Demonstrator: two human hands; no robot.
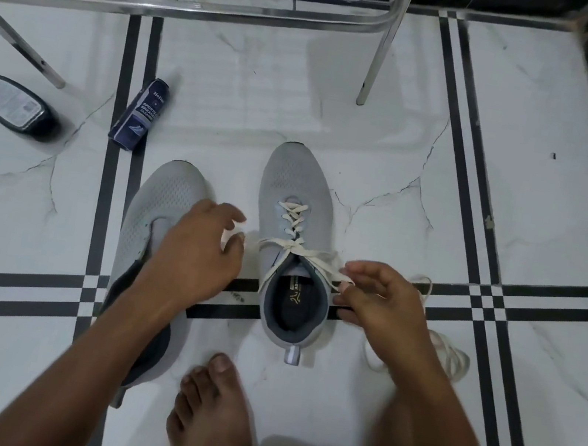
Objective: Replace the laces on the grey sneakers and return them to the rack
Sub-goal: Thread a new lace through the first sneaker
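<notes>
Head view: laced grey sneaker (298,200) at frame centre, light, soft mesh, best gripped at the heel collar; its limp cream lace (321,262) pinched by right hand (380,299) at 3 o'clock; left hand (198,249), fingers loosely spread and empty, over unlaced sneaker (158,208) at 9 o'clock.

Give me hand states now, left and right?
Left hand: open, fingers relaxed over the unlaced sneaker, holding nothing.
Right hand: closed, pinching the lace end of the laced sneaker.
</notes>
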